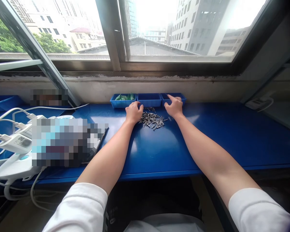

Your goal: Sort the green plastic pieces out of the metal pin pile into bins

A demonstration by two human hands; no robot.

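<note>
A loose pile of small metal pins or screws (pixel 151 120) lies on the blue table (pixel 157 154). My left hand (pixel 134 112) is at the pile's left edge, fingers curled together; whether anything is between them is too small to tell. My right hand (pixel 175 107) is over the front of the right blue bin (pixel 184 98), thumb and index finger apart, with nothing visible in it. The middle blue bin (pixel 149 102) stands between the hands, behind the pile. In the left blue bin (pixel 120 103) lies some green material (pixel 124 97).
White chargers and cables (pixel 20 141) lie on a power strip at the left, beside a blurred object (pixel 60 141). Another blue bin (pixel 6 102) is at the far left. A slanted metal post (pixel 49 69) stands before the window, and a wall runs behind the bins.
</note>
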